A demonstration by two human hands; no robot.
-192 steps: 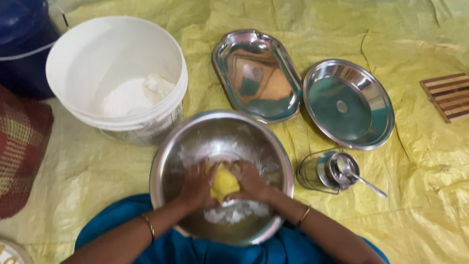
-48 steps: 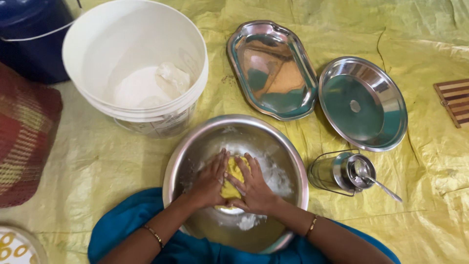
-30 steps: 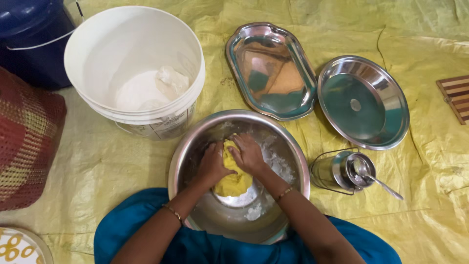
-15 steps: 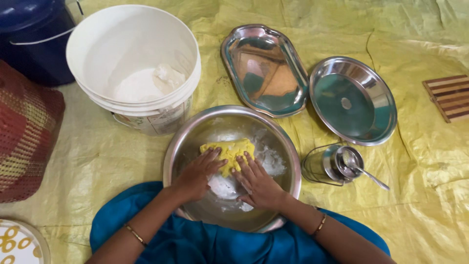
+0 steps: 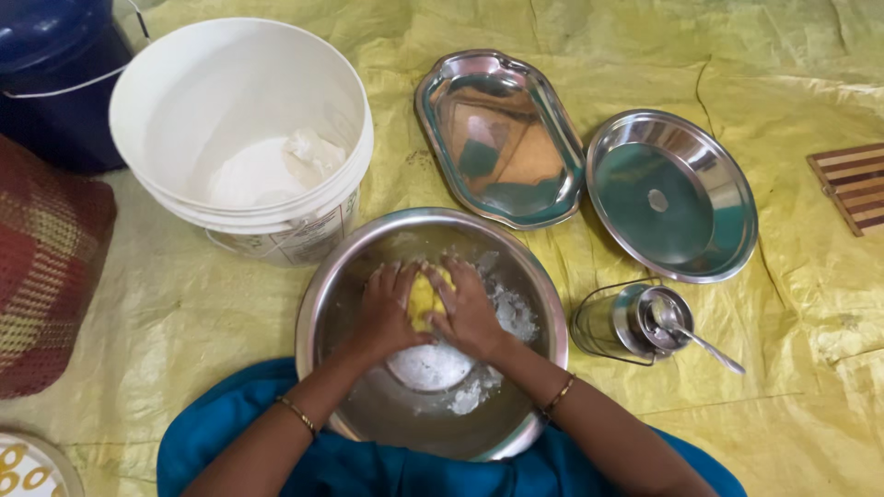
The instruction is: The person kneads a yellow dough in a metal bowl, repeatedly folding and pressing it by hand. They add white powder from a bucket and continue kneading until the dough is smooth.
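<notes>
A lump of yellow dough (image 5: 423,296) lies inside a round steel bowl (image 5: 354,258) in front of me, with loose white flour (image 5: 433,366) on the bowl's bottom. My left hand (image 5: 387,311) presses on the dough's left side, fingers pointing away from me. My right hand (image 5: 468,309) covers its right side, so only a narrow strip of dough shows between the two hands. Both wrists wear thin bangles.
A white bucket (image 5: 184,101) holding white flour stands behind the bowl to the left, beside a dark blue drum (image 5: 55,83). An oblong steel tray (image 5: 500,138), a round steel plate (image 5: 672,195), a small steel container with a spoon (image 5: 645,322) and a striped wooden board (image 5: 852,184) lie on the yellow sheet.
Both hands have moved forward over the dough and closed in on it from either side. More of the dough was visible half a second ago.
</notes>
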